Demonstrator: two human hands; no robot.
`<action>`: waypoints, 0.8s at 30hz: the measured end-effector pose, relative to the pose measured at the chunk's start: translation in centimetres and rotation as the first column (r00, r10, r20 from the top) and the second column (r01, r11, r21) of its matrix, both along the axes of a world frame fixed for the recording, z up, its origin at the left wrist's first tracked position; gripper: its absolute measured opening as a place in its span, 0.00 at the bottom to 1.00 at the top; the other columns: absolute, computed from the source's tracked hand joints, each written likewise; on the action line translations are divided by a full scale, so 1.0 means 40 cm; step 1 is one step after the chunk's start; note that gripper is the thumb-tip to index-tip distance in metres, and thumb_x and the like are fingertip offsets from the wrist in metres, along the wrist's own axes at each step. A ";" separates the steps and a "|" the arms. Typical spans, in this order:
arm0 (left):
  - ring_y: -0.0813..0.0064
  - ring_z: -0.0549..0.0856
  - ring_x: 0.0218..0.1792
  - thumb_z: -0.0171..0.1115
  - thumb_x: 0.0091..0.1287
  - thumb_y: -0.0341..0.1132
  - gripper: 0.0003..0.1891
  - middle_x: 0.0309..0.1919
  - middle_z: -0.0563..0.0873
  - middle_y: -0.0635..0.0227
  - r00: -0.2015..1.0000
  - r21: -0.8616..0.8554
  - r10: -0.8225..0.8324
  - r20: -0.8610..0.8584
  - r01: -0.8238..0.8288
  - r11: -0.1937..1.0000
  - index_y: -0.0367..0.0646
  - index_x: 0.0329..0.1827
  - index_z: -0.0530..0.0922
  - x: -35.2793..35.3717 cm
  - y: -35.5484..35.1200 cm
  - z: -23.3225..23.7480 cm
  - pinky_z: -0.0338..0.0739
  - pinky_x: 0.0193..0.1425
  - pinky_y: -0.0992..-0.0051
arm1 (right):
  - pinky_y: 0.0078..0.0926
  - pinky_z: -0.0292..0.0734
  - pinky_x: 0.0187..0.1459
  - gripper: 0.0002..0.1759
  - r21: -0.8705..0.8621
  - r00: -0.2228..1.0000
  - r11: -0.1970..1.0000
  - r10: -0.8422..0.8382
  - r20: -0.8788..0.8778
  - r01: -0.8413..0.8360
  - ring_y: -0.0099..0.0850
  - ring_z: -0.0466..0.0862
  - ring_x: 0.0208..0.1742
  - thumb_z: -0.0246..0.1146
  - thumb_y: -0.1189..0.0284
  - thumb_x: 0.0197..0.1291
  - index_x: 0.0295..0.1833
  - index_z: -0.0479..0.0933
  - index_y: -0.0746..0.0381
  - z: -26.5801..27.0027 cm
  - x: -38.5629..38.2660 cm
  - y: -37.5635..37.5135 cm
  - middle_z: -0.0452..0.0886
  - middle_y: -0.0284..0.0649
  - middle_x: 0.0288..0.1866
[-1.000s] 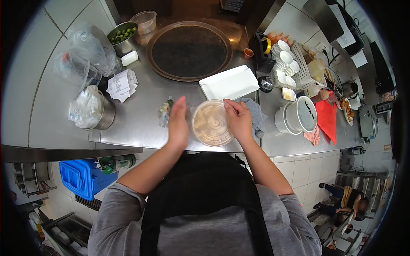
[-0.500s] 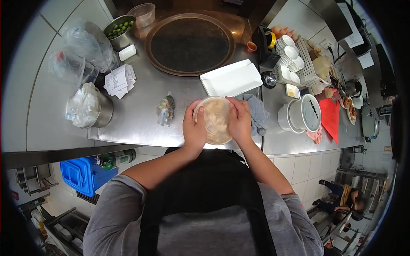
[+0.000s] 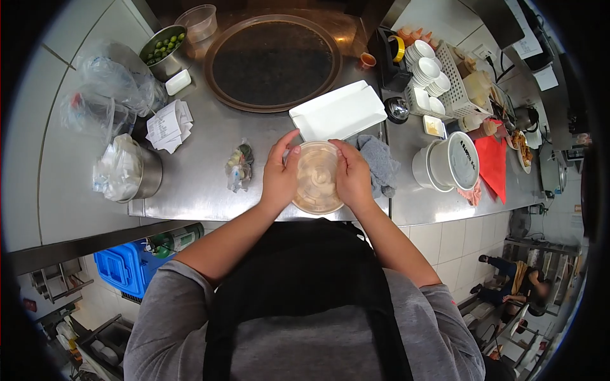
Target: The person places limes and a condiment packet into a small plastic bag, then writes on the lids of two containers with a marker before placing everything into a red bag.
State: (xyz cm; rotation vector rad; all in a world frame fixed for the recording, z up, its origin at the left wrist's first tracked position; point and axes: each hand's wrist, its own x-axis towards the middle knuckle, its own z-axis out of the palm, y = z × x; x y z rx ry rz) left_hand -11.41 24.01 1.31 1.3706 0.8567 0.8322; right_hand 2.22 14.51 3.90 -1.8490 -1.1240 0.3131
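Clamping lidded tub [image 3: 316,179]: left hand [image 3: 278,180] + right hand [image 3: 353,179] fingers wrapped round rim; imo press evenly all round, keep level.

The single camera sat on the person's head and looked steeply down and a little forward through a fisheye lens that left the corners dark. It was near. The left hand [image 3: 279,181] and right hand [image 3: 352,178] gripped the round clear plastic container [image 3: 316,178] at the centre. The grey stainless steel counter [image 3: 197,184] ran from 9 to 3 o'clock. The large round dark griddle pan [image 3: 273,60] lay at 12 o'clock and the black apron [image 3: 298,273] at 6 o'clock.
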 end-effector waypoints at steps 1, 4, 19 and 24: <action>0.68 0.81 0.47 0.53 0.76 0.35 0.14 0.46 0.81 0.60 0.995 0.105 -0.058 -0.081 0.066 0.992 0.46 0.60 0.79 -0.002 0.012 0.019 0.74 0.56 0.73 | 0.38 0.76 0.54 0.15 -0.002 1.000 1.000 -0.002 -0.001 0.002 0.50 0.82 0.52 0.50 0.80 0.68 0.55 0.78 0.65 -0.002 0.002 -0.001 0.82 0.54 0.51; 0.68 0.81 0.43 0.55 0.75 0.36 0.13 0.42 0.80 0.61 0.979 0.208 -0.115 -0.170 0.149 0.967 0.48 0.56 0.84 0.006 0.029 0.031 0.75 0.52 0.73 | 0.40 0.76 0.54 0.15 -0.003 1.000 1.000 0.009 0.017 -0.009 0.51 0.81 0.52 0.50 0.80 0.67 0.55 0.78 0.65 -0.004 0.005 0.005 0.81 0.54 0.51; 0.68 0.81 0.37 0.55 0.75 0.41 0.14 0.35 0.79 0.65 0.911 0.198 -0.233 -0.341 0.312 0.929 0.50 0.53 0.86 0.021 0.075 0.018 0.76 0.46 0.71 | 0.41 0.76 0.53 0.16 -0.039 0.997 0.998 0.056 0.062 -0.053 0.52 0.81 0.51 0.50 0.79 0.66 0.55 0.77 0.65 -0.018 0.025 0.007 0.81 0.54 0.50; 0.66 0.82 0.39 0.54 0.75 0.41 0.14 0.36 0.80 0.63 0.897 0.154 -0.296 -0.328 0.360 0.920 0.50 0.55 0.85 0.025 0.087 0.009 0.75 0.47 0.71 | 0.41 0.76 0.53 0.16 -0.074 0.994 0.992 0.106 0.034 -0.104 0.52 0.81 0.51 0.50 0.79 0.66 0.56 0.76 0.65 -0.010 0.036 0.009 0.81 0.54 0.50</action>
